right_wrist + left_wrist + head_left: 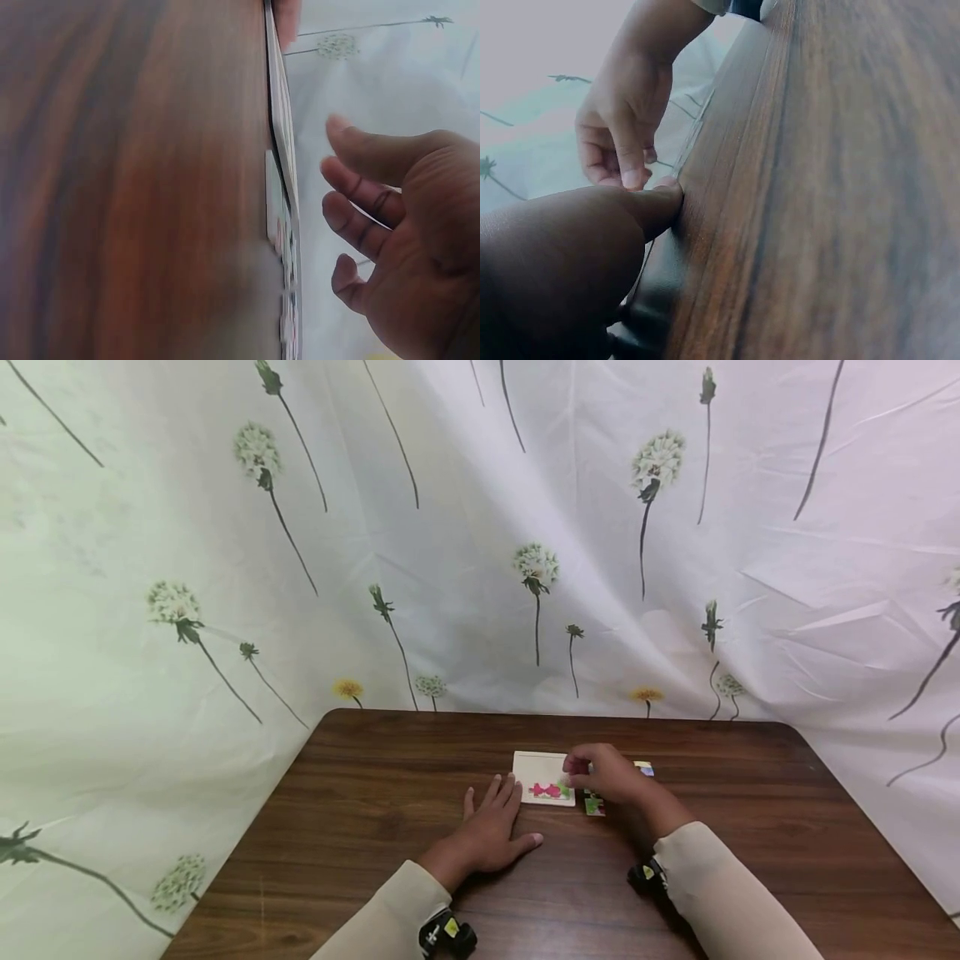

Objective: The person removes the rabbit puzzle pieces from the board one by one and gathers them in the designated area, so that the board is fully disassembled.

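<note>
A white puzzle tray lies on the table with pink and green puzzle pieces along its near edge. My left hand rests on the wood, fingers spread, fingertips at the tray's left edge. Over the tray's right edge hovers my right hand. The right wrist view shows its thumb and bent fingers apart, with nothing visible between them. Loose puzzle pieces lie just right of the tray, partly hidden beneath the right hand.
Another piece, blue and white, shows beyond the right wrist. The brown wooden table backs onto a white cloth printed with dandelions. Each wrist wears a small black camera.
</note>
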### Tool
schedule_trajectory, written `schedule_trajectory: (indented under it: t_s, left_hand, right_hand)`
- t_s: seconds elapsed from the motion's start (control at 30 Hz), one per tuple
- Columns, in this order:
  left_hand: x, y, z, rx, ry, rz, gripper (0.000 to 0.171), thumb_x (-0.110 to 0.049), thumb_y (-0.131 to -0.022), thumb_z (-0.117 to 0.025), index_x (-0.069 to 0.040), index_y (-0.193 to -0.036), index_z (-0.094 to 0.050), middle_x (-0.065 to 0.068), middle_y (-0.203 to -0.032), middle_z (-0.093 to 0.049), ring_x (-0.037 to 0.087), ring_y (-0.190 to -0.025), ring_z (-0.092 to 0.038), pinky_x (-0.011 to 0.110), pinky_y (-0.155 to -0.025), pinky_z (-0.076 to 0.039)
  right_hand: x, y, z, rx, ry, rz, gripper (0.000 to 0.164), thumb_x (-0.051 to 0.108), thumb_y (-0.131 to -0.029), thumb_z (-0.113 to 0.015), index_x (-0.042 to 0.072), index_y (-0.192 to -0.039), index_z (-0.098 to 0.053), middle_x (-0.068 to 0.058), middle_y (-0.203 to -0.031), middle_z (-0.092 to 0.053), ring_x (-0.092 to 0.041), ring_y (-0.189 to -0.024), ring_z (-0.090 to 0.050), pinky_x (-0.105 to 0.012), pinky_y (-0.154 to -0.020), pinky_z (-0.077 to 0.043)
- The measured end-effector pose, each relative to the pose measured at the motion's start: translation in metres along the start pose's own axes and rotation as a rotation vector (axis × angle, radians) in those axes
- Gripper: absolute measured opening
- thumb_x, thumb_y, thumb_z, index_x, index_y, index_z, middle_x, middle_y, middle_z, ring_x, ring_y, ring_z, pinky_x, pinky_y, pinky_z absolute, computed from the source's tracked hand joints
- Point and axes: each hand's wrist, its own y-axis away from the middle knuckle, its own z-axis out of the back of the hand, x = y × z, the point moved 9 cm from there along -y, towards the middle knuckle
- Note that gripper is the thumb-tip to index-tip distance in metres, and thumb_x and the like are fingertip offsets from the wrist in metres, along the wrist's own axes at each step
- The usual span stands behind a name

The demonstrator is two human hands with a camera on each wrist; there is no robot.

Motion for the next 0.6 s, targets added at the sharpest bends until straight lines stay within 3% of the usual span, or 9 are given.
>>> schedule_trajectory:
  t_s: [0.13,0.33,0.6]
  left_hand:
    - [-0.002,0.001,0.002,0.006,-0.031,0.005,0.092,-0.061,-0.108,-0.058,-0.001,-0.172,-0.029,0.017,-0.183,-0.02,0.039,-0.172,-0.014,0.077,-0.131,-0.007]
    - [-0.002,0.001,0.002,0.012,-0.063,0.01,0.092,-0.063,-0.108,-0.057,-0.003,-0.172,-0.03,0.016,-0.184,-0.019,0.037,-0.172,-0.016,0.075,-0.131,-0.009]
    - [-0.003,0.002,0.004,-0.006,-0.063,-0.004,0.09,-0.063,-0.107,-0.057,-0.004,-0.171,-0.033,0.017,-0.183,-0.022,0.039,-0.171,-0.017,0.076,-0.13,-0.01]
  right_hand:
    - [0.007,-0.007,-0.006,0.059,0.01,0.024,0.01,0.006,-0.099,-0.08,0.01,-0.108,-0.077,0.0,-0.094,-0.069,-0.011,-0.081,-0.057,-0.028,-0.072,-0.05]
    - [0.013,-0.014,-0.012,0.112,0.026,0.055,0.015,0.005,-0.098,-0.08,0.01,-0.112,-0.077,-0.002,-0.1,-0.069,-0.012,-0.082,-0.055,-0.028,-0.074,-0.049]
    - [0.021,-0.025,-0.028,0.202,0.036,0.06,0.027,0.02,-0.094,-0.089,0.01,-0.116,-0.077,-0.004,-0.104,-0.071,-0.009,-0.08,-0.056,-0.027,-0.072,-0.05]
